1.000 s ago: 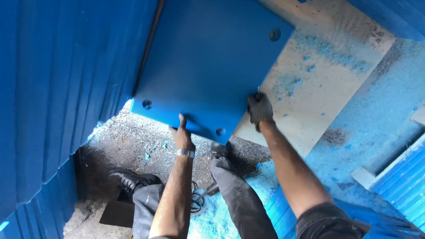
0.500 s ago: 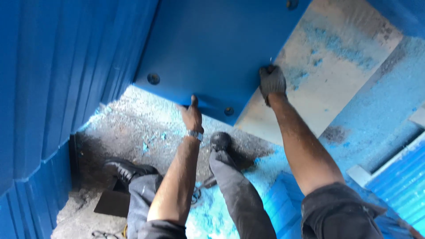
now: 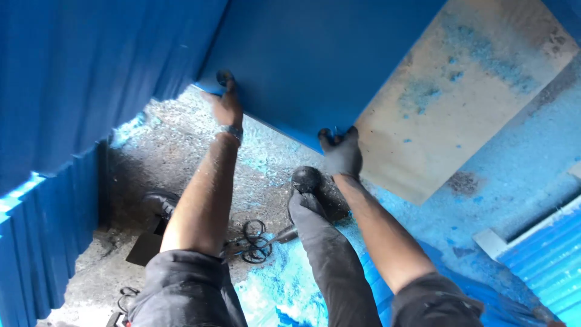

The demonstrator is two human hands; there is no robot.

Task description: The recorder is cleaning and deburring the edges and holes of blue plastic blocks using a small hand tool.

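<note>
A large flat blue-painted panel [image 3: 327, 54] leans over a bare wooden board [image 3: 466, 103] ahead of me. My left hand [image 3: 227, 103], bare with a watch at the wrist, grips the panel's lower left edge next to a round bolt hole. My right hand [image 3: 342, 154], in a black glove, grips the panel's lower edge further right, near where the wooden board begins. Both arms stretch forward and down over my legs.
Blue corrugated sheets [image 3: 72, 91] stand along the left. The concrete floor [image 3: 181, 157] is speckled with blue paint. My black shoes [image 3: 307, 180] rest on it, with a tangle of wire or shears [image 3: 251, 242] between my legs. More corrugated blue metal [image 3: 544, 254] lies at the right.
The panel has shifted up and to the right in view. Both hands have slid along its lower edge, the left hand now at the corner hole, and my view has dropped closer.
</note>
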